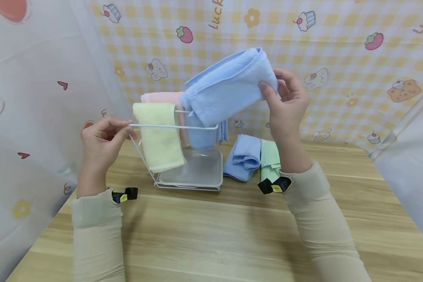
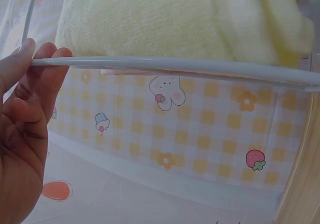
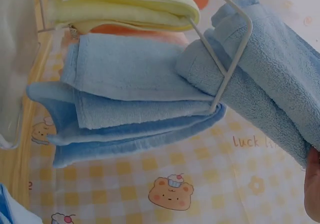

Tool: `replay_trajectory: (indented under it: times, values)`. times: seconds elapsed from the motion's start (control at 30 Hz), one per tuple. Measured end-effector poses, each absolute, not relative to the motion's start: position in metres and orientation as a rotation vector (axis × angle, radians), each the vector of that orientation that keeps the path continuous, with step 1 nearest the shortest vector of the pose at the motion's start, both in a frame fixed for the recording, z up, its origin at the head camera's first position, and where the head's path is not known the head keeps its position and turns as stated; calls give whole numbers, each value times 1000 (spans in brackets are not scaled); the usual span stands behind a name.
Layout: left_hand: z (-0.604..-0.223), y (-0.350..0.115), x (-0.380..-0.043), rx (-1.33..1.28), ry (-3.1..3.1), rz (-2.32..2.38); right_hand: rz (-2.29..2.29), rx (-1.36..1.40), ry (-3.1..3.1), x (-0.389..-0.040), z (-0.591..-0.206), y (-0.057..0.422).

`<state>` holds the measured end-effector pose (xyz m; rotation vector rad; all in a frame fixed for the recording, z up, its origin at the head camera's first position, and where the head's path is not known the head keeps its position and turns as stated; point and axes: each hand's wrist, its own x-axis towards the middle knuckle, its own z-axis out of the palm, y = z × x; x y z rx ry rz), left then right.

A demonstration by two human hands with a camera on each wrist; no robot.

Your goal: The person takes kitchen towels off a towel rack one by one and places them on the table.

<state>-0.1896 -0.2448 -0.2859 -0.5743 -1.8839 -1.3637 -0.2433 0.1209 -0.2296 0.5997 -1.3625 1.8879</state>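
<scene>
Currently, the governing relation is that of the held blue towel (image 1: 232, 92) to the white wire rack (image 1: 197, 127). The towel lies above the rack's right end; its long axis slants from the right hand (image 1: 290, 100) down and leftward to the top bars. The right hand is the nearer to the towel and stands beyond the rack's right end. Its fingers grasp the towel's outer end, thumb in front, so the cloth extends leftward from the fingers to the rack. The left hand (image 1: 102, 143) is at the rack's left end, fingers pinching the front bar, presumably to steady the frame. A yellow towel (image 1: 158, 149) hangs on the rack behind that bar, with a pink towel (image 1: 162, 96) farther back. Blue hanging cloth (image 3: 135, 74) also drops below the bars at the rack's right end; the overlap obscures whether it belongs to the held towel.
</scene>
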Motion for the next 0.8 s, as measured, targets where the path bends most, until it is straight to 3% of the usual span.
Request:
replay_trajectory:
  times: [0.8]
  values:
    - [-287,-247,-189,-576,-1905,-1380,1976,506,-1113,-226,-233,144]
